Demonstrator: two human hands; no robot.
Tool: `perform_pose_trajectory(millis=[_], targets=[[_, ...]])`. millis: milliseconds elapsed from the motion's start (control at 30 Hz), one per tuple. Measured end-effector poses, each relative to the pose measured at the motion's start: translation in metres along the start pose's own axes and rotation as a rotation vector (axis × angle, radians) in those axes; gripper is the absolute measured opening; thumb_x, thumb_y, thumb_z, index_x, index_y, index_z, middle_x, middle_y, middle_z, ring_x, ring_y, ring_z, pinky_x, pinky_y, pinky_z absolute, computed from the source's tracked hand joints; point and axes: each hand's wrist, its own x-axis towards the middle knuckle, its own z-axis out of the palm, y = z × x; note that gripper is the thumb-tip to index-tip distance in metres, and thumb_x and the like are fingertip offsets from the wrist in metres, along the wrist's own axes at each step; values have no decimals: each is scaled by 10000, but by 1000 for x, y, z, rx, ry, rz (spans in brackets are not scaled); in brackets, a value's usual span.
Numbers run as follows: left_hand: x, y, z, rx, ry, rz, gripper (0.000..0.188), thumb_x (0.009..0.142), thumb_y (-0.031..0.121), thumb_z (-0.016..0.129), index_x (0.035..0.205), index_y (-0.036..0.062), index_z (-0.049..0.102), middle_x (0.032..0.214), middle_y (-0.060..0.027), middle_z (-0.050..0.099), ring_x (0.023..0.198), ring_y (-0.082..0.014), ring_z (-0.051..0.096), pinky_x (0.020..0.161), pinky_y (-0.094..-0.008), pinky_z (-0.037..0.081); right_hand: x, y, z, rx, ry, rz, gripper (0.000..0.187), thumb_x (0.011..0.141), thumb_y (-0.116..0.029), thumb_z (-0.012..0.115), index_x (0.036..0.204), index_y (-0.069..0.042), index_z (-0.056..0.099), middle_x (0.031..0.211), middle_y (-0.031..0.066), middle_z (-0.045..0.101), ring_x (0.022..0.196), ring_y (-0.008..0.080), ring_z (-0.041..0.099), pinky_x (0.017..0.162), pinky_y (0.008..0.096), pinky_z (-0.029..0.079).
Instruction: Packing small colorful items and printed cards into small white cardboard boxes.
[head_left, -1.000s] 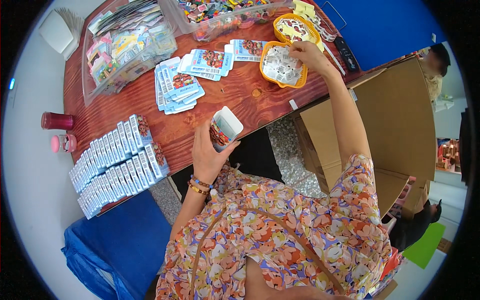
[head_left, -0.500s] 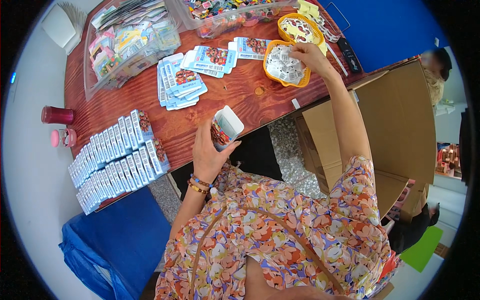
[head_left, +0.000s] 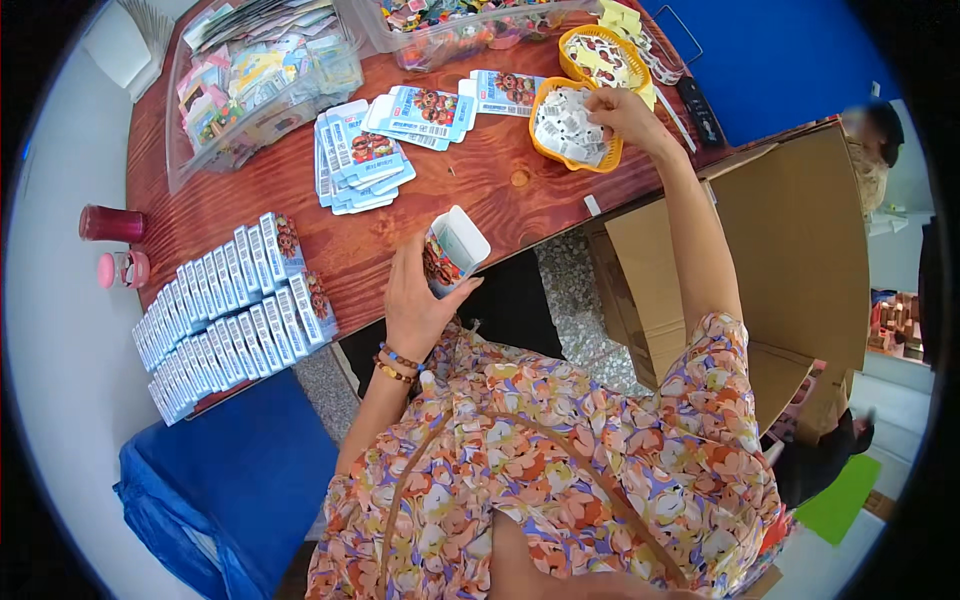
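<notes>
My left hand (head_left: pixel 416 305) is closed round a small blue-and-white cardboard box (head_left: pixel 458 252), its open end tilted up and to the right, above the table's near edge. My right hand (head_left: pixel 626 115) reaches into a yellow plastic basket (head_left: pixel 543 148) at the upper right. White printed slips (head_left: pixel 568 125) fill this basket. The right fingers are bent and drawn together at the slips; what lies between the fingertips is hidden. Left of the basket lie flat, unfolded blue boxes (head_left: pixel 358 160) in loose stacks.
Filled boxes (head_left: pixel 235 310) stand in two rows at the left. Clear bins with paper packets (head_left: pixel 270 90) and colourful small pieces (head_left: pixel 470 35) sit at the back. A second yellow basket (head_left: pixel 605 55), a dark red jar (head_left: pixel 112 223) and a big open carton (head_left: pixel 770 250) are around.
The white slips in the basket have been stirred and lie differently. My right hand has shifted only slightly there. The left hand still holds the box in nearly the same place.
</notes>
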Motion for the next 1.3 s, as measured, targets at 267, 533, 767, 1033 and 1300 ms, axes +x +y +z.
perform_pose_trajectory(millis=[267, 533, 767, 1033, 1300], targets=[[5, 1, 3, 10, -3, 23, 852, 710, 324, 871, 1368, -11, 447, 1271, -208, 558, 1163, -373, 571, 964, -446, 483, -7, -9, -3, 11, 70, 5, 149, 950, -159, 636, 960, -19, 686, 788, -18, 614, 643, 53, 539, 556, 216, 443], [42, 14, 15, 65, 7, 116, 852, 708, 407, 858, 1350, 8, 463, 1161, -194, 576, 1085, -379, 583, 886, -461, 501, -10, -22, -2, 184, 69, -10, 186, 966, -236, 645, 971, -53, 680, 766, -29, 603, 600, 28, 506, 523, 190, 383], [74, 22, 36, 149, -2, 184, 819, 695, 398, 856, 1317, 20, 479, 1115, -185, 597, 1034, -372, 597, 865, -454, 505, -18, -17, 0, 268, 52, 41, 102, 934, -153, 669, 969, -58, 668, 760, -35, 616, 557, 9, 527, 483, 159, 360], [81, 26, 46, 166, -29, 207, 853, 685, 423, 855, 1325, 10, 471, 1137, -210, 596, 1070, -365, 594, 892, -459, 508, -10, 2, 6, 315, 27, -95, 90, 912, -104, 679, 962, -32, 654, 767, -27, 620, 585, 32, 575, 516, 175, 405], [91, 32, 51, 175, -51, 198, 835, 685, 423, 858, 1308, 13, 484, 1096, -179, 601, 1045, -355, 602, 869, -450, 515, -23, -18, 7, 264, 42, -30, 73, 914, -100, 680, 939, -33, 663, 758, -23, 619, 579, 23, 550, 521, 180, 401]])
